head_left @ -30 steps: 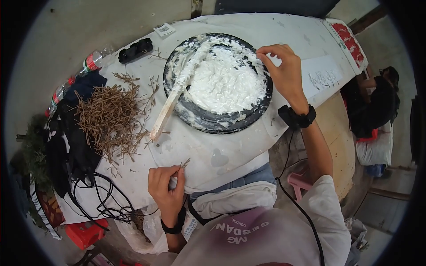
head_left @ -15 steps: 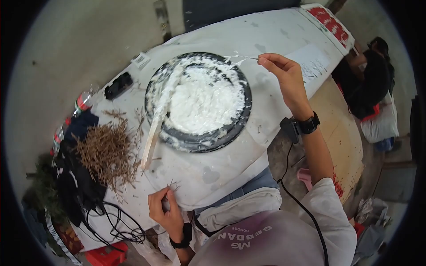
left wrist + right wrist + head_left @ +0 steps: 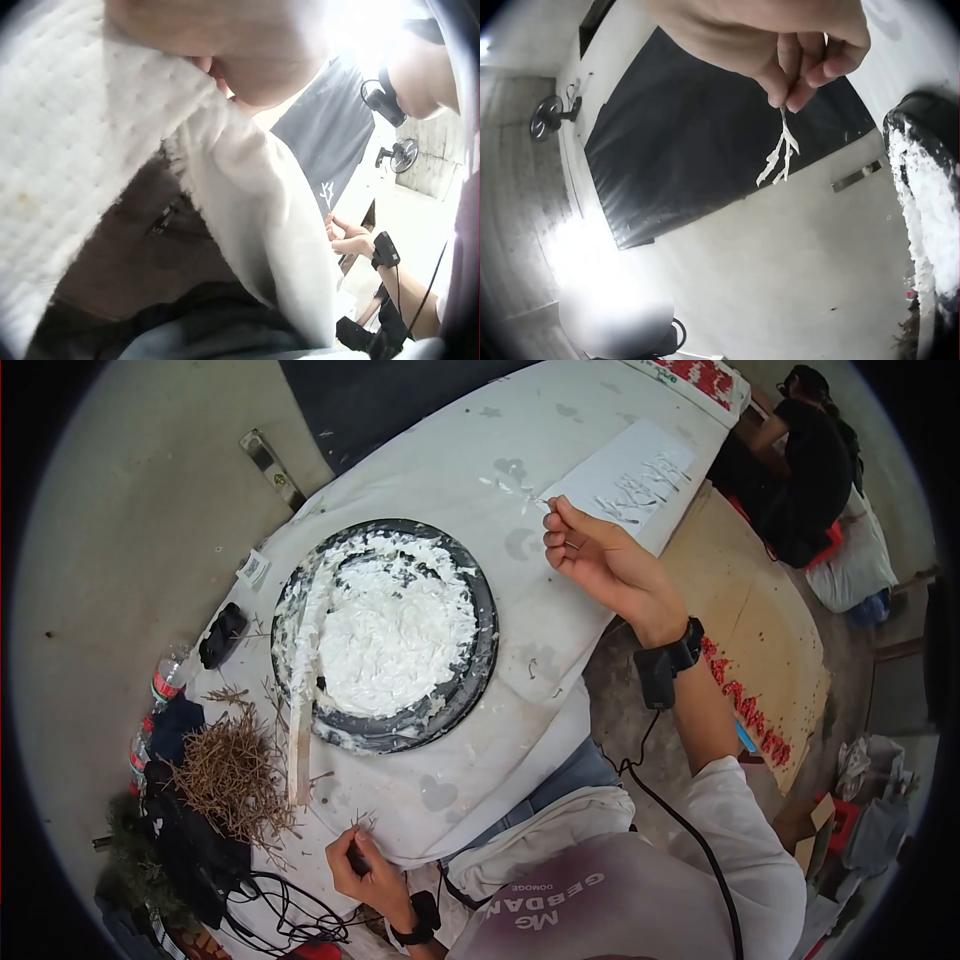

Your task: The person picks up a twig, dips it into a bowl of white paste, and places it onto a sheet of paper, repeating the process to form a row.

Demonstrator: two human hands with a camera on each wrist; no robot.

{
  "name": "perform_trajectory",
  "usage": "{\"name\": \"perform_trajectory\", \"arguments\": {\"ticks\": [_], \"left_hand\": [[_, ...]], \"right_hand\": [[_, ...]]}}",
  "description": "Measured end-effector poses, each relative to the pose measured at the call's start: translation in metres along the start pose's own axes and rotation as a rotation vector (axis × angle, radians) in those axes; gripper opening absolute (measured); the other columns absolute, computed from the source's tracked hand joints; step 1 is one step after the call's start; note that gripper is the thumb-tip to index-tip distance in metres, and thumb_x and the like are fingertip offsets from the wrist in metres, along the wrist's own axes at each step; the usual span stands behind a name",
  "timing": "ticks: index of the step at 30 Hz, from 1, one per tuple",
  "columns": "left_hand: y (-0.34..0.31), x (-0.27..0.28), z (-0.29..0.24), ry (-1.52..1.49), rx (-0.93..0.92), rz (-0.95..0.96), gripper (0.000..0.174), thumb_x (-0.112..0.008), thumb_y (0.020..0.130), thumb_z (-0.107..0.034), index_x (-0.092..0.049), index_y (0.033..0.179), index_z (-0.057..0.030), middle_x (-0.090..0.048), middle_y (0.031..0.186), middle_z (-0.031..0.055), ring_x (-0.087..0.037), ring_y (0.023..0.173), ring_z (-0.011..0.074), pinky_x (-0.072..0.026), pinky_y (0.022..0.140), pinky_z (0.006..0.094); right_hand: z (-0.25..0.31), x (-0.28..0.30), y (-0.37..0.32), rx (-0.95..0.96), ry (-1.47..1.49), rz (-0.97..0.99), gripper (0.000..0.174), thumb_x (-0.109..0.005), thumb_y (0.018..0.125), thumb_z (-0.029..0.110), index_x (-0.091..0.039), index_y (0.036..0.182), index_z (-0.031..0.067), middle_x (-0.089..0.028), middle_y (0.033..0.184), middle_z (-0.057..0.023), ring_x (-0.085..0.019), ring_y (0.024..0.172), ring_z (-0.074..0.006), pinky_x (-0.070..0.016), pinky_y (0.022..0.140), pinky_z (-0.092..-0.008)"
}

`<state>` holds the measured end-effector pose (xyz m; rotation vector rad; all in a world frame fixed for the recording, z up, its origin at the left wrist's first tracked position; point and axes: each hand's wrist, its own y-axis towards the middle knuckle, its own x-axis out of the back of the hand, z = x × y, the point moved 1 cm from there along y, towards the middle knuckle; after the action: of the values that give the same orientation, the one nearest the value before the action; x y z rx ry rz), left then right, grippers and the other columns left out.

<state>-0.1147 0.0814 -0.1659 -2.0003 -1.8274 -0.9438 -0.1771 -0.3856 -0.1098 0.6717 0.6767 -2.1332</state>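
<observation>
My right hand [image 3: 615,565] pinches a small forked twig [image 3: 786,146] by its bare end. White paste coats the branches, which point away from the fingertips. The hand is right of the black basin [image 3: 484,675], near a white sheet [image 3: 590,475] where several coated twigs [image 3: 645,485] lie. Thick white paste [image 3: 395,635] fills the basin, and a paste-covered wooden stick [image 3: 299,750] leans over its left rim. By the table's near edge, my left hand [image 3: 372,875] holds a thin bare twig [image 3: 362,821] between thumb and forefinger.
A heap of brown twigs [image 3: 235,775] lies left of the basin. Beyond it are plastic bottles [image 3: 166,678] and a black case [image 3: 222,635]. Black cables [image 3: 285,910] coil at the near left. A red-and-white box [image 3: 700,382] stands at the far end; another person [image 3: 810,460] sits beyond the table.
My right hand has moved from the basin's right rim to beside the sheet, bringing the coated twig out of the basin. The head view has turned right. My left hand keeps its twig.
</observation>
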Motion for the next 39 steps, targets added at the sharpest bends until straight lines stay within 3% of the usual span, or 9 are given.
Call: {"name": "perform_trajectory", "arguments": {"ticks": [9,13,15,18,24,31,34,37,39], "left_hand": [[-0.003,0.0,0.009,-0.012,-0.005,-0.028,0.012,-0.064,0.104,-0.004,-0.067,0.106,0.0072,-0.068,0.094,0.0067,-0.06,0.084,0.0135,-0.0497,0.075,0.0264],[-0.003,-0.006,0.013,-0.02,-0.031,-0.024,0.01,-0.065,0.103,-0.002,-0.068,0.106,0.0067,-0.067,0.098,0.0085,-0.061,0.086,0.0154,-0.0508,0.076,0.0278],[0.002,-0.004,0.003,0.001,-0.031,-0.025,0.009,-0.066,0.102,-0.001,-0.069,0.106,0.0063,-0.067,0.099,0.0093,-0.061,0.087,0.0162,-0.0512,0.077,0.0283],[0.009,-0.01,-0.035,0.066,-0.242,-0.136,0.02,-0.068,0.102,-0.002,-0.067,0.082,0.0034,-0.056,0.069,0.0089,-0.044,0.059,0.0189,-0.0405,0.054,0.0341],[0.003,-0.001,-0.018,0.093,-0.199,-0.031,0.013,-0.074,0.1,-0.007,-0.074,0.101,0.0055,-0.067,0.084,0.0105,-0.055,0.069,0.0199,-0.0466,0.06,0.0322],[0.006,-0.001,-0.022,0.071,-0.264,-0.017,0.01,-0.069,0.101,-0.005,-0.071,0.097,0.0045,-0.061,0.078,0.0096,-0.048,0.065,0.0164,-0.0424,0.059,0.0301],[0.0,0.008,-0.01,0.051,-0.029,0.057,0.008,-0.068,0.098,0.001,-0.07,0.105,0.0048,-0.066,0.107,0.0117,-0.063,0.094,0.0194,-0.0528,0.081,0.0302],[0.006,-0.005,-0.044,0.001,-0.137,-0.027,0.011,-0.072,0.087,0.011,-0.072,0.095,0.0028,-0.064,0.12,0.0171,-0.066,0.097,0.027,-0.0554,0.078,0.035],[0.01,-0.01,-0.068,-0.24,0.008,0.007,0.013,-0.077,0.088,0.005,-0.076,0.101,0.0034,-0.064,0.114,0.0126,-0.063,0.094,0.0219,-0.0517,0.079,0.0298]], "right_hand": [[0.005,0.016,0.005,-0.044,0.131,-0.04,0.021,-0.071,0.105,0.018,-0.066,0.119,0.0034,-0.065,0.101,-0.002,-0.057,0.092,-0.0127,-0.0501,0.083,-0.0253],[0.036,0.049,0.004,0.144,0.006,-0.176,0.022,-0.073,0.104,0.017,-0.068,0.12,0.0029,-0.067,0.1,-0.0016,-0.058,0.089,-0.0115,-0.0493,0.079,-0.0242],[0.063,0.087,0.016,0.249,-0.052,-0.283,0.022,-0.074,0.102,0.018,-0.071,0.118,0.0031,-0.069,0.099,-0.0009,-0.058,0.086,-0.0106,-0.0488,0.077,-0.0237],[0.117,0.164,0.038,0.466,-0.259,-0.59,0.019,-0.08,0.098,0.02,-0.078,0.11,0.0053,-0.075,0.097,0.0007,-0.059,0.08,-0.008,-0.0481,0.072,-0.0229],[0.192,0.287,0.064,0.619,-0.4,-0.904,0.015,-0.082,0.093,0.016,-0.082,0.105,0.0064,-0.078,0.098,0.0,-0.061,0.077,-0.0069,-0.0479,0.069,-0.0243],[0.179,0.331,0.085,0.607,-0.775,-0.944,0.021,-0.083,0.092,0.018,-0.084,0.108,0.0038,-0.08,0.1,-0.0018,-0.068,0.083,-0.0092,-0.0514,0.075,-0.0242],[0.181,0.344,0.079,0.639,-1.025,-0.91,0.023,-0.082,0.094,0.019,-0.084,0.112,0.0052,-0.081,0.102,-0.0029,-0.07,0.086,-0.01,-0.054,0.081,-0.025],[0.196,0.332,0.052,0.654,-1.499,-1.114,0.028,-0.079,0.096,0.019,-0.08,0.121,0.0077,-0.082,0.104,-0.0033,-0.073,0.094,-0.0125,-0.0572,0.088,-0.0274],[0.2,0.324,0.044,0.971,-1.434,-0.773,0.035,-0.075,0.101,0.026,-0.076,0.13,0.0069,-0.08,0.112,-0.005,-0.073,0.098,-0.014,-0.058,0.088,-0.0313]]}}
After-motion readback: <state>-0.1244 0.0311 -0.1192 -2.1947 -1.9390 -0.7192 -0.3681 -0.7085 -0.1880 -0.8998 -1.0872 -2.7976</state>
